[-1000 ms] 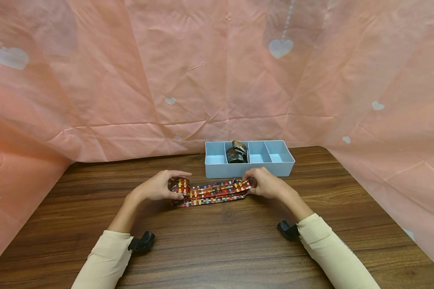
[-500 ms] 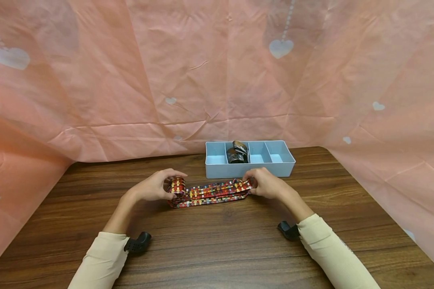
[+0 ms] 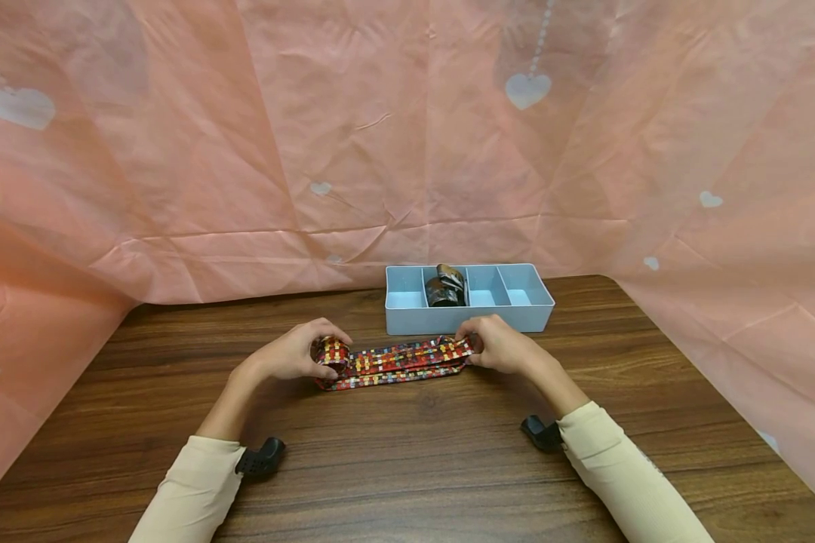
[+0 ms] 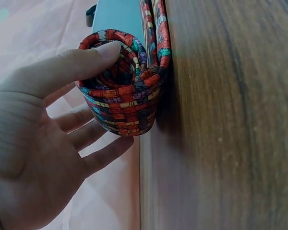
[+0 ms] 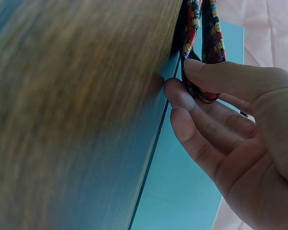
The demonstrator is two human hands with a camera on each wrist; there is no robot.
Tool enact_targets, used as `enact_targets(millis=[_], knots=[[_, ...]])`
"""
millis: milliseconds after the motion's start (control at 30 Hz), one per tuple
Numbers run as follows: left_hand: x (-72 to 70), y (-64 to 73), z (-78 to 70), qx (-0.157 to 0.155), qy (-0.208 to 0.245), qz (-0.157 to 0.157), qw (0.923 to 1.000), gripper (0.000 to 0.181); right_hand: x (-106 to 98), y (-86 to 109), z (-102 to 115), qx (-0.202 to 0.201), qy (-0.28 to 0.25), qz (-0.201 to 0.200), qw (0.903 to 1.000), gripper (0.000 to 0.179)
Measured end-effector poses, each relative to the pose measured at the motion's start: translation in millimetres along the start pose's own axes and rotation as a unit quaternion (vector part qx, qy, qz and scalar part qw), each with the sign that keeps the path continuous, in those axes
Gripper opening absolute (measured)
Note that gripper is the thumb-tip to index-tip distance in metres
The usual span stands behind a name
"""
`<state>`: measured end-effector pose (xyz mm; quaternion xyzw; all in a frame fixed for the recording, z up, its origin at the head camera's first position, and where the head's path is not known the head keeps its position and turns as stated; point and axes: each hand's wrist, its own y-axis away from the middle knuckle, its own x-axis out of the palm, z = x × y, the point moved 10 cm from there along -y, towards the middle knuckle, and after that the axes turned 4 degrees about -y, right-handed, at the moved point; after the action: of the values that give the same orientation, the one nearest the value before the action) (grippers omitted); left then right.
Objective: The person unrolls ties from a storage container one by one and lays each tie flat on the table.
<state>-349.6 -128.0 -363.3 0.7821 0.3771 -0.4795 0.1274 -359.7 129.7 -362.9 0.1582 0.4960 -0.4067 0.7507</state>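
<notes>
A red, yellow and multicoloured checked necktie (image 3: 404,360) lies doubled lengthwise across the wooden table. Its left end is wound into a roll (image 4: 122,108), standing on its edge. My left hand (image 3: 290,351) holds that roll, the thumb over the coil's side and the fingers around its outer face. At the other end, my right hand (image 3: 499,344) pinches the folded loop of the necktie between thumb and fingers. The right wrist view shows the thumb (image 5: 216,74) on one side of the loop and fingertips beneath it.
Just behind the necktie stands a light blue divided box (image 3: 469,320). One compartment holds a dark brown, shiny rolled strip (image 3: 446,288). Pink cloth with pale hearts (image 3: 407,151) hangs around the table (image 3: 421,460). Black wrist devices (image 3: 261,458) sit on both forearms.
My left hand and the roll shifted slightly left, then the fingers closed down nearer the roll's top. My right hand stays at the loop end. The box has not moved.
</notes>
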Motion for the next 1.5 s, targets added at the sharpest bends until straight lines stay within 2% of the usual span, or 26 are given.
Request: enact_targets(millis=[333,500,667,933,1167,1500], knots=[[3.7,-3.6,-0.5,-0.002,-0.011,-0.019,0.9998,0.051,1,-1.7,-1,-0.004,0.004,0.002,1.0000,0.028],[5.4,-5.9,-2.8,0.003,-0.027,-0.022,0.9994,0.051,0,-1.2,0,0.000,0.000,-0.001,1.0000,0.028],[5.1,-6.1,-1.4,-0.005,-0.024,-0.024,0.9994,0.050,1,-1.2,-1,0.004,0.002,0.001,1.0000,0.028],[-4.5,-3.1,-0.3,-0.017,0.005,-0.036,0.9992,0.045,0,-1.0,0,0.001,0.006,0.000,1.0000,0.028],[-13.0,3.8,3.2,-0.024,0.062,-0.030,0.9973,0.049,-1,-0.8,1,-0.001,0.004,-0.003,1.0000,0.029],[-22.0,14.7,10.1,-0.018,0.041,-0.040,0.9982,0.052,0,-0.1,-1,0.007,0.001,0.003,1.0000,0.029]])
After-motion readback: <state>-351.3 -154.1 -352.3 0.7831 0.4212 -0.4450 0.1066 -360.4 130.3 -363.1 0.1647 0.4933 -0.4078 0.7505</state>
